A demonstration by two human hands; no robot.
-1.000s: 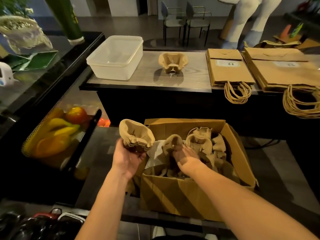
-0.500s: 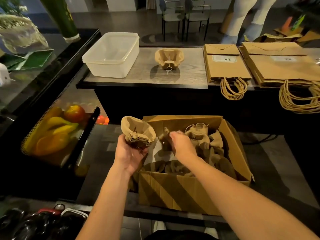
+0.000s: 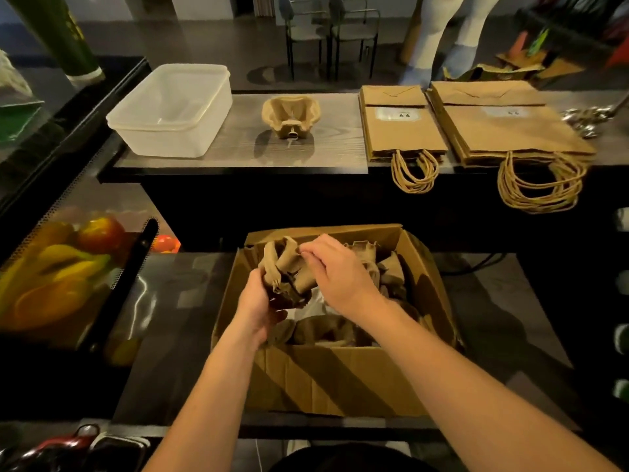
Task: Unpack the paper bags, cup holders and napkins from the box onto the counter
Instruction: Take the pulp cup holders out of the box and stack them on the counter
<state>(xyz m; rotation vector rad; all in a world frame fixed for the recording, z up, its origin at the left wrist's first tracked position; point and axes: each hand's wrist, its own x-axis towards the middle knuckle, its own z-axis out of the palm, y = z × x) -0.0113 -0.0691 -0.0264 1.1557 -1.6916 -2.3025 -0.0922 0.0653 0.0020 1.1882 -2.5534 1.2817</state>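
An open cardboard box (image 3: 340,379) stands on the dark lower surface in front of me. Over its left half my left hand (image 3: 257,310) grips a stack of brown pulp cup holders (image 3: 284,267) from below. My right hand (image 3: 335,270) pinches the top rim of that same stack. More cup holders (image 3: 384,267) and white paper (image 3: 311,306) lie inside the box. On the wooden counter (image 3: 238,144) beyond sit one cup holder (image 3: 291,115) and two flat piles of brown paper bags (image 3: 401,127), (image 3: 503,126), handles hanging over the edge.
A clear plastic tub (image 3: 173,110) stands at the counter's left end. Left of the box, fruit (image 3: 68,264) lies behind a glass display case. Chairs (image 3: 333,32) and a standing person's legs (image 3: 446,35) are beyond the counter.
My left hand brought its cup holder stack right, over the box. My right hand lifted a cup holder out of the box and joined it to that stack.
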